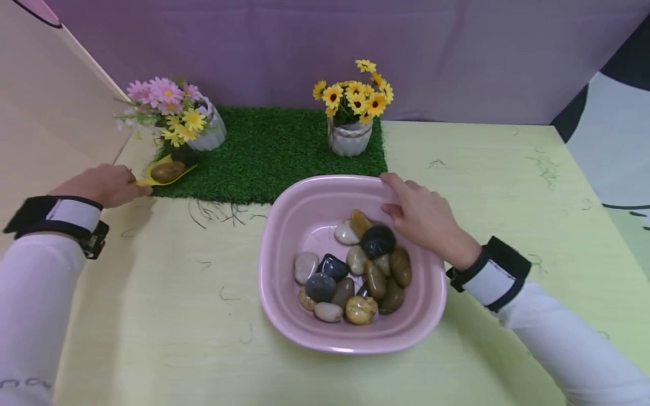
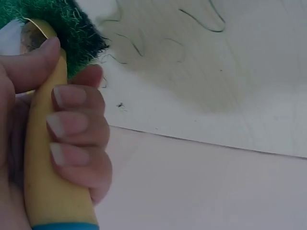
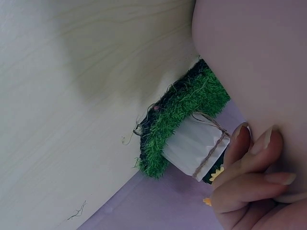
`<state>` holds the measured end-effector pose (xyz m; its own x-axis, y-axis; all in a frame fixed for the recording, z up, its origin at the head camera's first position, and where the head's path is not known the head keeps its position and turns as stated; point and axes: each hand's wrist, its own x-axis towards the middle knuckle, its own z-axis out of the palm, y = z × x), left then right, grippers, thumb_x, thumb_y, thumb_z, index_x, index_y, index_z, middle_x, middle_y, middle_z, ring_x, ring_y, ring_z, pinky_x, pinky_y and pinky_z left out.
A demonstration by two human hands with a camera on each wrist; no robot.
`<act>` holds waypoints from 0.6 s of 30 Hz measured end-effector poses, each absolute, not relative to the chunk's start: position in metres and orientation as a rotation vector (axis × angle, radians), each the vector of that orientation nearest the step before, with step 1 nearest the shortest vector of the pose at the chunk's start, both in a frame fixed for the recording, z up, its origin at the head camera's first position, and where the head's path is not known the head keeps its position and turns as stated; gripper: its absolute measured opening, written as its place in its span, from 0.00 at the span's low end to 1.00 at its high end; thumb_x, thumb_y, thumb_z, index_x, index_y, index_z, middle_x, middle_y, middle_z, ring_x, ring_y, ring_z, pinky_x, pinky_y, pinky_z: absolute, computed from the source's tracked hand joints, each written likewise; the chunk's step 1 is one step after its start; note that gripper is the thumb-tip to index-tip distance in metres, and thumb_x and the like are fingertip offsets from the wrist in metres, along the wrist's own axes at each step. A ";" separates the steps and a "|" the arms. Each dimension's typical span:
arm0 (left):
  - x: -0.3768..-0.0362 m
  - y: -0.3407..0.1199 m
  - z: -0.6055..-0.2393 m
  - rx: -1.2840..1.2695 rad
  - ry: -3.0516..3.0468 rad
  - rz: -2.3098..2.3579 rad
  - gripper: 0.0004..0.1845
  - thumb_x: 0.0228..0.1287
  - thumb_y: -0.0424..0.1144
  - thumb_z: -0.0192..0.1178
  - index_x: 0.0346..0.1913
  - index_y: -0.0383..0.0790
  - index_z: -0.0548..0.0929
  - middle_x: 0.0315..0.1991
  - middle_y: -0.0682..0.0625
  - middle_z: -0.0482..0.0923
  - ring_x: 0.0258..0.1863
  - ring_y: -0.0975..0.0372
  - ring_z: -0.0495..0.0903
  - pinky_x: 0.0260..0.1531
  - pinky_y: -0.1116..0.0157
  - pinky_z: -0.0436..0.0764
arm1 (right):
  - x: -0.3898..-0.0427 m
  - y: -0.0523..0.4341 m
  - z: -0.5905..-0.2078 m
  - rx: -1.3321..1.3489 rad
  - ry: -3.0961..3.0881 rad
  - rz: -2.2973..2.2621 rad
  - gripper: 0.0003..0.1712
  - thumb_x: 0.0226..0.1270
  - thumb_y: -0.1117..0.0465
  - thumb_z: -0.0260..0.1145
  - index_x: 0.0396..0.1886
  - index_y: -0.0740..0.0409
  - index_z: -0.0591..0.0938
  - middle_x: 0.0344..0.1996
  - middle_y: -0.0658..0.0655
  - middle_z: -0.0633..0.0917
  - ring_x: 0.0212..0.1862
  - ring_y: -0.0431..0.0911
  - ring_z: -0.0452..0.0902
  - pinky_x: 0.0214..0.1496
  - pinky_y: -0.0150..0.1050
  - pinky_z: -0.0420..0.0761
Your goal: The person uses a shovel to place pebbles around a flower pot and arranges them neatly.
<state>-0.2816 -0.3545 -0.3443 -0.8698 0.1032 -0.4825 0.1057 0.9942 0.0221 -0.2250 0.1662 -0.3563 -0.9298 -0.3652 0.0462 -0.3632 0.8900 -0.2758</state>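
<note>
My left hand (image 1: 104,185) grips the yellow handle of a small toy shovel (image 2: 53,191), its fingers wrapped round it in the left wrist view. In the shovel's scoop lies a brown stone (image 1: 168,171), close over the near left corner of the grass mat (image 1: 274,152). A dark stone (image 1: 185,154) shows just beyond the scoop, under the flowers. With my right hand (image 1: 426,217) I hold the far right rim of a pink basin (image 1: 276,265); the fingers curl over its outer wall in the right wrist view. Several smooth stones (image 1: 376,279), black, brown and pale, lie in the basin.
On the mat's left stands a white pot (image 1: 210,132) of pink and yellow flowers; a second white pot (image 1: 350,140) with yellow flowers stands at its right end. Loose grass strands (image 1: 223,214) are scattered on the table (image 1: 193,316). A purple cloth (image 1: 284,56) hangs behind.
</note>
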 end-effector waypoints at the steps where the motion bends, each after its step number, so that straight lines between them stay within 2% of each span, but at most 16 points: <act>1: -0.282 -0.354 -0.344 0.138 2.629 -0.006 0.41 0.71 0.60 0.40 0.55 0.15 0.67 0.52 0.17 0.67 0.49 0.27 0.68 0.46 0.36 0.70 | -0.225 0.166 -0.356 -0.586 3.048 -0.443 0.28 0.68 0.58 0.59 0.66 0.54 0.65 0.34 0.63 0.81 0.22 0.51 0.75 0.17 0.38 0.71; 5: -0.284 -0.353 -0.342 0.108 2.621 0.005 0.43 0.70 0.62 0.39 0.55 0.15 0.67 0.52 0.18 0.67 0.49 0.27 0.67 0.45 0.36 0.70 | -0.225 0.167 -0.357 -0.578 3.048 -0.442 0.28 0.68 0.58 0.59 0.66 0.54 0.65 0.34 0.63 0.81 0.22 0.51 0.75 0.17 0.38 0.71; 11: -0.285 -0.351 -0.336 0.104 2.636 0.028 0.40 0.69 0.61 0.42 0.50 0.18 0.73 0.41 0.28 0.79 0.43 0.30 0.74 0.39 0.36 0.72 | -0.224 0.167 -0.357 -0.586 3.050 -0.452 0.28 0.68 0.58 0.59 0.66 0.54 0.65 0.33 0.63 0.81 0.22 0.50 0.74 0.16 0.38 0.70; 18: -0.285 -0.340 -0.328 0.063 2.674 0.009 0.34 0.67 0.59 0.46 0.42 0.24 0.79 0.37 0.30 0.80 0.35 0.38 0.78 0.33 0.40 0.75 | -0.224 0.169 -0.357 -0.597 3.068 -0.451 0.28 0.68 0.58 0.59 0.65 0.55 0.66 0.33 0.63 0.81 0.22 0.51 0.74 0.16 0.38 0.71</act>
